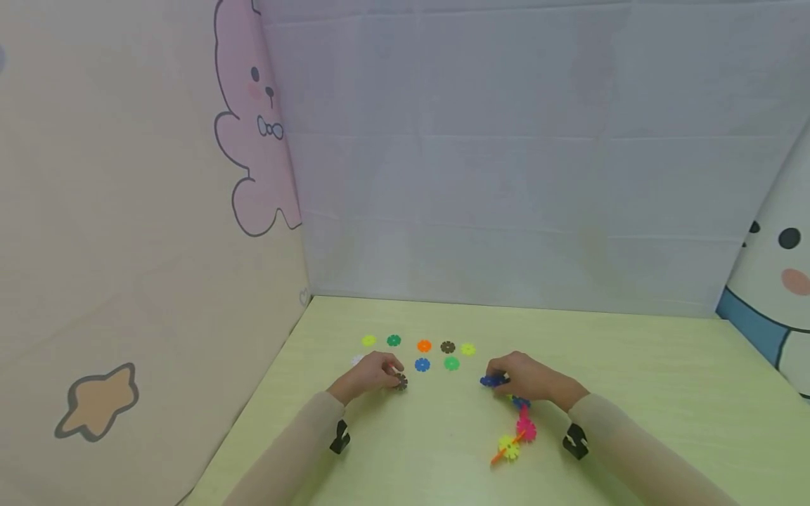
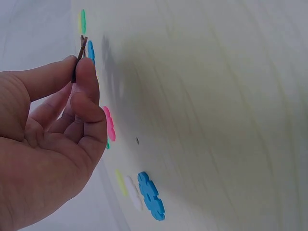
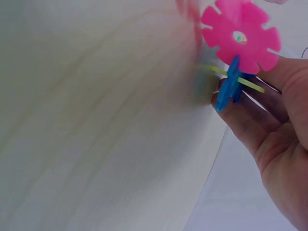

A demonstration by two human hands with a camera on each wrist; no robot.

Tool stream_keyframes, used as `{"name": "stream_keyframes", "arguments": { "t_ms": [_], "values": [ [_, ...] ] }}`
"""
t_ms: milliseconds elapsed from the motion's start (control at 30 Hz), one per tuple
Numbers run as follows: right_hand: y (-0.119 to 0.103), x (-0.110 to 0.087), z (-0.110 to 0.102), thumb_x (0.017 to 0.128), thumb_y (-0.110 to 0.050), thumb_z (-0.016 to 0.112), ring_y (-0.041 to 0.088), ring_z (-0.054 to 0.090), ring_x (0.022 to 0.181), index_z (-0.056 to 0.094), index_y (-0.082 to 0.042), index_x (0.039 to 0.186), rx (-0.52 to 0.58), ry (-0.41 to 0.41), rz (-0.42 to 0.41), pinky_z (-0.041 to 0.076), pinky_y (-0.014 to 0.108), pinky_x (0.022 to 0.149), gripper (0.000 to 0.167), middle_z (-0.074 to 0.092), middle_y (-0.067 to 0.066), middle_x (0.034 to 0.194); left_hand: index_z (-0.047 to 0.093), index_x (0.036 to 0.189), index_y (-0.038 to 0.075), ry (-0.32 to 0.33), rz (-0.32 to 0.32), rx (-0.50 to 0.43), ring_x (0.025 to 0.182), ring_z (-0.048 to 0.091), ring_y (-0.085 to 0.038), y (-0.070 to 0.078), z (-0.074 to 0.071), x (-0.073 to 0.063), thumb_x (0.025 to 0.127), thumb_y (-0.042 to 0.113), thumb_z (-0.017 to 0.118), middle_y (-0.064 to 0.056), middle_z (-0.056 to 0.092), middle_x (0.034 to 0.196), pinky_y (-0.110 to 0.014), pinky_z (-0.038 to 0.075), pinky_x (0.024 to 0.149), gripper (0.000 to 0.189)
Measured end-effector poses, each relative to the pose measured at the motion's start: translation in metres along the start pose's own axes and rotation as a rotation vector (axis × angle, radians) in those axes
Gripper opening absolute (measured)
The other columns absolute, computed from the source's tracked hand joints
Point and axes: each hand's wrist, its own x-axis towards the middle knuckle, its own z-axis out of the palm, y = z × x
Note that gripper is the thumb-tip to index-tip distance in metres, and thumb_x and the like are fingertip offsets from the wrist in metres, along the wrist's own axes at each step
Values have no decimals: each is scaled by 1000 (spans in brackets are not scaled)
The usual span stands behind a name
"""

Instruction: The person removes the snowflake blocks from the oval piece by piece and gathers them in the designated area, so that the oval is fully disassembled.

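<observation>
My left hand (image 1: 372,372) pinches a brown notched flower disc (image 1: 401,382) by its edge, thumb against fingertip, as the left wrist view also shows. To the right, my right hand (image 1: 530,378) grips a dark blue disc (image 1: 491,381) at the far end of a chain of interlocked discs. Along that chain come a blue disc with a thin yellow one (image 3: 251,85) through it, a pink disc (image 1: 526,430), an orange disc (image 1: 500,457) seen edge-on and a yellow disc (image 1: 508,448). The right fingers partly hide the blue end.
Loose discs lie beyond the hands: yellow (image 1: 369,340), dark green (image 1: 394,340), orange (image 1: 424,346), brown (image 1: 448,347), another yellow (image 1: 468,349), blue (image 1: 422,365) and light green (image 1: 451,363). A white disc (image 1: 357,360) is partly behind the left hand. Cloth walls border the table (image 1: 633,393).
</observation>
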Motion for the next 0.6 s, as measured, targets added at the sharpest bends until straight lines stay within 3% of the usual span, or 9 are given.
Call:
{"name": "stream_keyframes", "arguments": {
  "t_ms": [300, 600],
  "values": [
    [4, 1, 2, 83, -17, 73, 6, 55, 79, 65, -17, 94, -13, 1, 0, 50, 30, 73, 14, 63, -12, 90, 67, 100, 4, -3, -81, 68, 82, 56, -18, -5, -1, -1, 80, 0, 68, -3, 64, 89, -31, 48, 69, 20],
    [2, -1, 1, 84, -18, 73, 6, 55, 79, 66, -17, 95, -16, 4, 7, 50, 31, 74, 13, 63, -12, 91, 66, 105, 2, 14, -70, 87, 85, 56, -21, -9, -2, -1, 81, -1, 68, -5, 64, 92, -34, 50, 72, 24]
  ]
}}
